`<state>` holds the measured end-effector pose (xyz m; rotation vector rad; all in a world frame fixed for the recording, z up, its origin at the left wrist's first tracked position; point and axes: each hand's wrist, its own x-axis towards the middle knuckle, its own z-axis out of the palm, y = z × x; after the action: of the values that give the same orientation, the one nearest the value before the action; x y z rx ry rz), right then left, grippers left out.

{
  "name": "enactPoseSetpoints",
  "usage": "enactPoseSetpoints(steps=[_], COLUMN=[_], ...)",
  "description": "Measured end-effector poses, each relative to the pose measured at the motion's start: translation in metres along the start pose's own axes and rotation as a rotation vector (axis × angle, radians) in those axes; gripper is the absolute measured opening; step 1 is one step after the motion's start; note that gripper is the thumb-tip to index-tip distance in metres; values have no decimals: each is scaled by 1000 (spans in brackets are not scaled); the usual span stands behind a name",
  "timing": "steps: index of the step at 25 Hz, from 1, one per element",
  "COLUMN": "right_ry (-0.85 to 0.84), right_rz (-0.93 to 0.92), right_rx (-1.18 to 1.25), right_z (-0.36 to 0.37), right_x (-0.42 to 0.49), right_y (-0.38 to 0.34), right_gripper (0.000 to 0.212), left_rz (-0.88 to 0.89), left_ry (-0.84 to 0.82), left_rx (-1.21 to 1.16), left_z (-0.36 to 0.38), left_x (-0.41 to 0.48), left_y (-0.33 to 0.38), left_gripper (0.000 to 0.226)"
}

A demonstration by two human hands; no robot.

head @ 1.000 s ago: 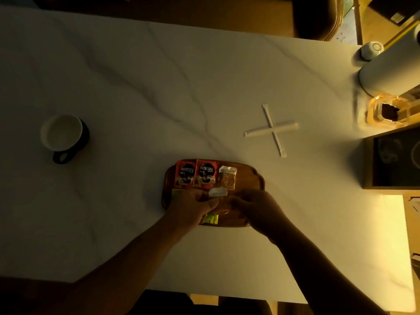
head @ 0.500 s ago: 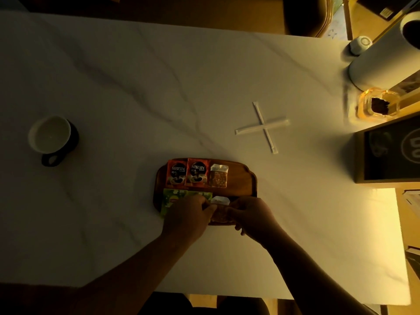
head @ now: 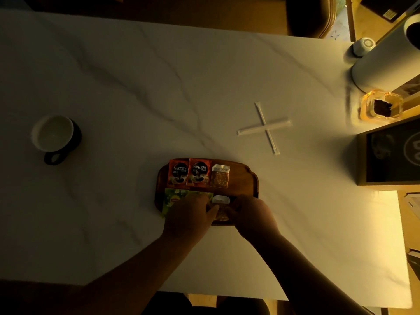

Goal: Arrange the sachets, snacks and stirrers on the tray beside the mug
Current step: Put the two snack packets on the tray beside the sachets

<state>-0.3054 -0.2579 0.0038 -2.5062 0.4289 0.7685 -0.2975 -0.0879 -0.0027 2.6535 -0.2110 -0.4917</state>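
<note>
Gripping a small clear snack packet [head: 221, 209] with white top between left hand [head: 192, 213] and right hand [head: 251, 212], over the near edge of a dark wooden tray [head: 242, 180].

Tray's far row: two red coffee sachets [head: 188, 172], second clear snack packet [head: 220, 178]. Near row: green tea sachets [head: 176, 197], partly under the left hand. Two white wrapped stirrers [head: 264, 127] lie crossed on the white marble table [head: 136, 87], well apart; black-and-white mug [head: 55, 137] far left.

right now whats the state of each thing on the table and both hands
mug: upright, empty, left of tray
tray: flat, partly filled
red coffee sachets: two, flat, far row
clear snack packet: flat, beside them
green tea sachets: near row, partly under left hand
second snack packet: pinched between left hand and right hand
stirrers: crossed, off tray
</note>
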Motion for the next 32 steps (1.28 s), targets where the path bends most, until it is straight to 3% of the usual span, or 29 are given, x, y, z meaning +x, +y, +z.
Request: enactPoseSetpoints(steps=[2, 4, 7, 11, 18, 21, 32], right_ry=[160, 224, 152, 11, 114, 177, 45], right_rz=[-159, -448, -662, -608, -663, -658, -619], right_rx=[-73, -162, -321, -414, -402, -416, -507], right_z=[1, 12, 37, 50, 50, 37, 28], right_x=[-13, -28, -36, -25, -17, 0, 22], right_y=[-3, -11, -22, -28, -30, -45, -45], right_gripper=[18, 33, 56, 61, 62, 74, 81], left_rz=[120, 247, 320, 317, 328, 322, 262], left_ry=[159, 304, 238, 125, 156, 192, 70], left_rx=[62, 167, 214, 260, 197, 224, 326], left_z=[-1, -1, -6, -13, -18, -25, -34], left_x=[-15, -34, -46, -44, -39, -19, 15], left_y=[-15, -39, -76, -96, -102, -95, -95], left_gripper=[29, 33, 38, 39, 43, 52, 51])
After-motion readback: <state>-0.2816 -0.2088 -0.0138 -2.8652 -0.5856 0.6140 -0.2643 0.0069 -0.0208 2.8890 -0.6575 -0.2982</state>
